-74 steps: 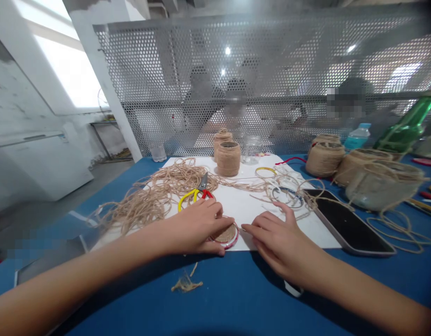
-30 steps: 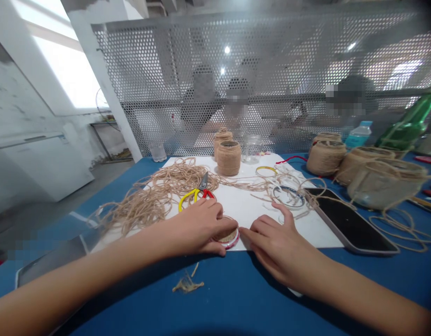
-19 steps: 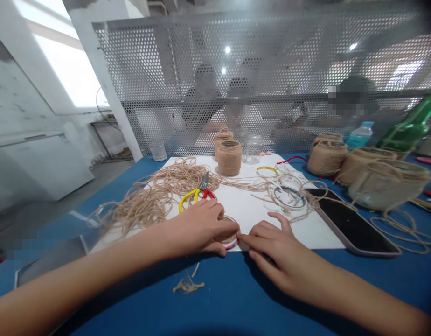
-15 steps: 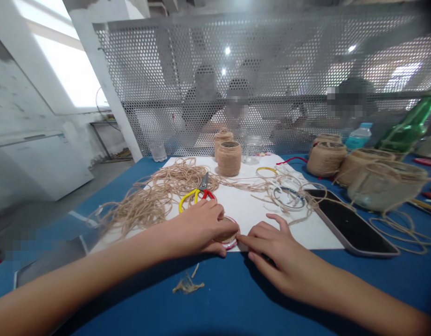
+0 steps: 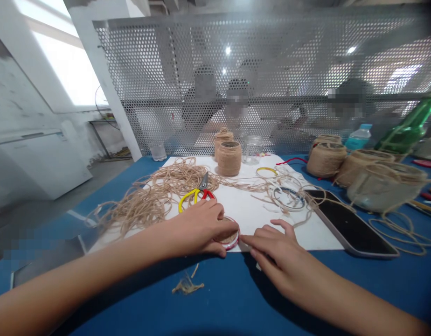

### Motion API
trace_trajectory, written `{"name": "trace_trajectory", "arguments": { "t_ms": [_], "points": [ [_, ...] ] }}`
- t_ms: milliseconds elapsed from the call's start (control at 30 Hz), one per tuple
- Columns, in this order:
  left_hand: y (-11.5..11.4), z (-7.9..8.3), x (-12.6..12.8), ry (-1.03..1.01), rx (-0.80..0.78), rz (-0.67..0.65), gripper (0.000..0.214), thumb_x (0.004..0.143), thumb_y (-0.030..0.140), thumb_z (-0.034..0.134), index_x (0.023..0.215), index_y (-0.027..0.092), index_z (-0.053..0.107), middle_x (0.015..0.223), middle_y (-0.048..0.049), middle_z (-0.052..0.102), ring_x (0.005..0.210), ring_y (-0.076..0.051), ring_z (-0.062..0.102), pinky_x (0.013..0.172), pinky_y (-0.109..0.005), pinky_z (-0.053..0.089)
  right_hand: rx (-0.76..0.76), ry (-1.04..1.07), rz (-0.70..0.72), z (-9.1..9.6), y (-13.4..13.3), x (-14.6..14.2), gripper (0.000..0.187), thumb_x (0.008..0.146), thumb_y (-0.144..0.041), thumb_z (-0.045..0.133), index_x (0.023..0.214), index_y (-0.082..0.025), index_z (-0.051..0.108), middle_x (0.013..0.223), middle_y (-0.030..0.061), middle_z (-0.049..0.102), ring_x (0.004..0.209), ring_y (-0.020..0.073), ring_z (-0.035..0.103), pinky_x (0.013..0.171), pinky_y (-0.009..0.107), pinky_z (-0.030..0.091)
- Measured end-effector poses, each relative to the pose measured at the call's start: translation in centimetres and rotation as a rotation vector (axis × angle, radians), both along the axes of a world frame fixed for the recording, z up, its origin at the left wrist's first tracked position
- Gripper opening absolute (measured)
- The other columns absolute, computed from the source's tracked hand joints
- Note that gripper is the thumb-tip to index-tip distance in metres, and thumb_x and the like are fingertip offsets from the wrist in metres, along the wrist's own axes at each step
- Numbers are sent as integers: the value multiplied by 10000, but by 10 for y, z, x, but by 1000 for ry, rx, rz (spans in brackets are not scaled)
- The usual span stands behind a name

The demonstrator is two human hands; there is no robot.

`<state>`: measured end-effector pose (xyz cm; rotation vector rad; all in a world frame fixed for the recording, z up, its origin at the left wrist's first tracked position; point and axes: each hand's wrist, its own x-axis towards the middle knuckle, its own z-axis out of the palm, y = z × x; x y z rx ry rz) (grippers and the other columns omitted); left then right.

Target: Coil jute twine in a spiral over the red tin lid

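Observation:
On the front edge of the white paper (image 5: 327,233) lies a small round ring (image 5: 231,244) with a red and pale rim and tan twine-like material inside. My left hand (image 5: 201,226) is over it, fingers and thumb closed on its left part and hiding that side. From the right, my right hand (image 5: 280,249) reaches in with its index fingertip at the rim; its fingers are apart. A small white scrap shows beneath the right thumb. Just beyond my left hand rest scissors (image 5: 203,184) with yellow and red handles, beside a loose heap of twine (image 5: 145,205).
Twine-wrapped jars (image 5: 229,159) and a clear glass jar (image 5: 253,150) stand at the back. A yellow ring (image 5: 267,172), a phone (image 5: 351,224), more jars (image 5: 326,159) and a green bottle (image 5: 406,126) are rightward. Twine scraps (image 5: 188,284) lie in front. A perforated metal screen (image 5: 159,60) rises behind.
My right hand has shifted slightly right and down, its index fingertip still by the rim. The left hand stays on the ring, where more of the inside shows.

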<state>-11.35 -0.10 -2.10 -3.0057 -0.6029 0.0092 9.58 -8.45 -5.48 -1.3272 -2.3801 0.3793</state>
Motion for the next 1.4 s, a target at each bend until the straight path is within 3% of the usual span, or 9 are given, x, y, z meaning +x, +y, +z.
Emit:
{"name": "trace_trajectory", "arguments": {
  "t_ms": [233, 533, 967, 1267, 1400],
  "points": [
    [2, -3, -1, -16, -12, -3, 342, 839, 548, 521, 1008, 253, 559, 891, -54, 524, 821, -211, 464, 682, -277, 331, -80, 133, 56, -3, 3, -2, 260, 909, -142, 339, 881, -251, 574, 748, -28, 614, 846, 132, 567, 982, 345, 301],
    [0, 0, 0, 6, -19, 12, 336, 842, 536, 524, 1043, 269, 561, 905, -56, 528, 835, -216, 473, 700, -283, 336, -118, 67, 77, 3, -3, -7, 143, 868, -198, 456, 973, -219, 551, 932, 8, 607, 971, 160, 519, 1038, 397, 200],
    [-8, -3, 3, 62, 246, -38, 301, 826, 473, 584, 1022, 251, 532, 857, -58, 569, 785, -229, 484, 697, -321, 345, 85, -157, 79, -5, -7, -8, 324, 900, -235, 389, 1200, -185, 500, 1015, 44, 583, 972, 192, 476, 1018, 466, 140],
    [-8, 3, 3, 60, 180, -30, 249, 814, 452, 609, 968, 269, 543, 855, -50, 568, 770, -216, 492, 684, -304, 353, 129, -170, 79, -8, -8, -7, 290, 908, -239, 378, 1158, -185, 514, 996, 45, 585, 966, 194, 480, 1016, 479, 119],
    [-4, 11, 0, 3, 20, 5, 407, 820, 555, 545, 1102, 261, 532, 898, -58, 588, 811, -223, 524, 735, -321, 376, 130, -170, 86, -6, -7, -5, 294, 912, -245, 375, 1172, -182, 499, 1002, 49, 587, 974, 197, 482, 1018, 482, 112]
  ]
}}
